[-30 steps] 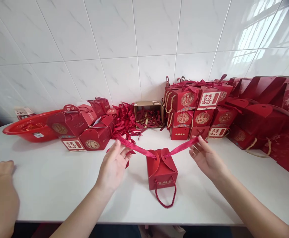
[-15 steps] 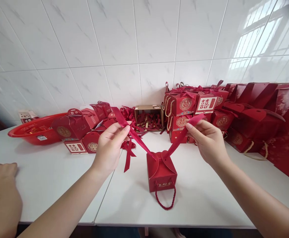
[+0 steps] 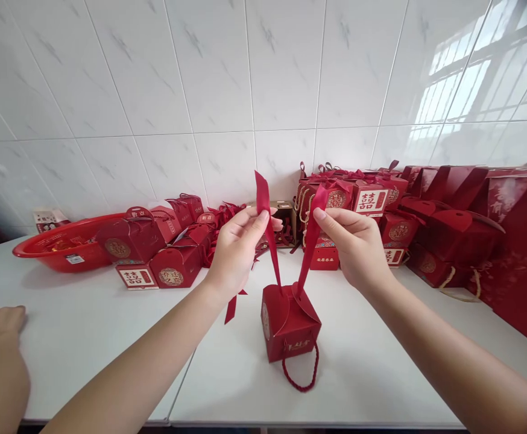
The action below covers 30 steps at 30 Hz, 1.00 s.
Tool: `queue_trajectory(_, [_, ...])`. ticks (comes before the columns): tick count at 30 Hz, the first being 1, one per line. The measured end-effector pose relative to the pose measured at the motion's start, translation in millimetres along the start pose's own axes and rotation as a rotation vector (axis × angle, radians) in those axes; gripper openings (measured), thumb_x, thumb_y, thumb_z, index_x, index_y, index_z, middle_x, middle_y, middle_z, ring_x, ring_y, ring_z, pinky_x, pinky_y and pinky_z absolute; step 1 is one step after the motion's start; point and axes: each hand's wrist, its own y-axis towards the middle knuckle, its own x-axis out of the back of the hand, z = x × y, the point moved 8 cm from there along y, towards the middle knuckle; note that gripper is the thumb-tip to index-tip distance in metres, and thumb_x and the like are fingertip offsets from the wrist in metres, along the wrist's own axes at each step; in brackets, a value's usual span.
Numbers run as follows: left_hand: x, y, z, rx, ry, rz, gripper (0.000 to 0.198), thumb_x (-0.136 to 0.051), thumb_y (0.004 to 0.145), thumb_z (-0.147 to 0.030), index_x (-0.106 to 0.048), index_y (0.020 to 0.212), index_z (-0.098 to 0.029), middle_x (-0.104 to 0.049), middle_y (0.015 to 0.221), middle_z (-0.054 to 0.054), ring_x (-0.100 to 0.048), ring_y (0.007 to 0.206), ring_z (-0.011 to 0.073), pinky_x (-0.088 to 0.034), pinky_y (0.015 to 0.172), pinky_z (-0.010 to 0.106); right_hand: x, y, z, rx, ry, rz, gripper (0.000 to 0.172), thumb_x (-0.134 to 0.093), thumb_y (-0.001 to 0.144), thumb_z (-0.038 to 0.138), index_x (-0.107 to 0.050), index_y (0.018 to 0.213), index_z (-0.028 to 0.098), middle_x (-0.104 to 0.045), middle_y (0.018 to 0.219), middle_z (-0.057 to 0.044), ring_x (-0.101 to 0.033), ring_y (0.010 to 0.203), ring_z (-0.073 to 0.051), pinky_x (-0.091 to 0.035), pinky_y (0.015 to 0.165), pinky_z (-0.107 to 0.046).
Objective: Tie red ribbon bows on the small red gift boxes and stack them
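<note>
A small red gift box (image 3: pixel 290 325) sits on the white table with its top flaps folded over and a twisted rope handle (image 3: pixel 300 386) hanging down its near side. Red ribbon (image 3: pixel 306 265) comes up through the holes in its top, and both ends are lifted above the box. My left hand (image 3: pixel 240 247) pinches one end between thumb and fingers, its tip sticking up past the thumb. The other end is pinched in my right hand (image 3: pixel 351 241), to the right and at nearly the same height.
Another person's hand (image 3: pixel 1 355) rests on the table at left. A red basin (image 3: pixel 76 265) and several red boxes (image 3: pixel 177 259) stand behind it. A cardboard box (image 3: pixel 286 226) with ribbons is at the back; stacked boxes (image 3: pixel 376 196) and red bags (image 3: pixel 517 223) fill the right.
My hands have come closer together, so the two ribbon ends now rise more steeply from the box. The box has turned slightly, and more of its left side shows.
</note>
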Motion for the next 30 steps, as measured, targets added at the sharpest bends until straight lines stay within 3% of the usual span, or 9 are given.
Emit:
queue_trajectory(7, [-7.1, 4.8, 3.8, 0.079, -0.125, 0.060, 0.017, -0.070, 0.079, -0.030, -0.067, 0.094, -0.020, -0.066, 0.074, -0.002, -0.064, 0.071, 0.0122, -0.051, 0.074, 0.027, -7.5, 4.6, -3.7, -0.139, 0.145, 0.042, 0.022, -0.072, 0.074, 0.040, -0.063, 0.070, 0.019, -0.064, 0.066, 0.001, -0.065, 0.060, -0.014, -0.056, 0.063, -0.030])
queue_trajectory(13, [2.4, 3.7, -0.8, 0.106, -0.116, 0.015, 0.012, -0.069, 0.078, -0.025, -0.069, 0.089, -0.019, -0.066, 0.080, 0.000, -0.065, 0.076, 0.0135, -0.051, 0.079, 0.029, 1.4, 2.5, 6.4, -0.064, 0.097, 0.017, 0.018, -0.070, 0.076, 0.037, -0.066, 0.073, 0.020, -0.066, 0.070, 0.000, -0.066, 0.064, -0.015, -0.058, 0.067, -0.031])
queue_trajectory(21, [11.8, -2.7, 9.4, 0.157, -0.081, -0.017, 0.013, -0.068, 0.079, -0.028, -0.071, 0.086, -0.017, -0.068, 0.086, 0.002, -0.065, 0.082, 0.0147, -0.052, 0.078, 0.029, 16.7, 0.4, 4.0, -0.073, 0.013, -0.051, 0.018, -0.072, 0.075, 0.038, -0.070, 0.075, 0.021, -0.064, 0.071, 0.001, -0.061, 0.065, -0.011, -0.054, 0.063, -0.024])
queue_trajectory(27, [2.5, -2.2, 9.4, 0.137, -0.057, 0.052, 0.013, -0.067, 0.080, -0.028, -0.068, 0.088, -0.018, -0.068, 0.083, 0.002, -0.066, 0.080, 0.0152, -0.052, 0.080, 0.030, 16.7, 6.3, -1.8, -0.109, 0.063, -0.045, 0.023, -0.073, 0.072, 0.041, -0.066, 0.074, 0.020, -0.064, 0.069, 0.000, -0.064, 0.063, -0.013, -0.055, 0.061, -0.027])
queue_trajectory(30, [-9.0, -4.1, 6.6, 0.098, 0.031, 0.135, 0.015, -0.067, 0.081, -0.028, -0.066, 0.093, -0.019, -0.066, 0.071, -0.001, -0.064, 0.072, 0.0126, -0.051, 0.075, 0.027, 7.8, 10.4, -7.9, -0.148, 0.029, 0.007, 0.024, -0.073, 0.072, 0.040, -0.065, 0.079, 0.019, -0.064, 0.065, 0.001, -0.059, 0.050, -0.011, -0.051, 0.051, -0.024])
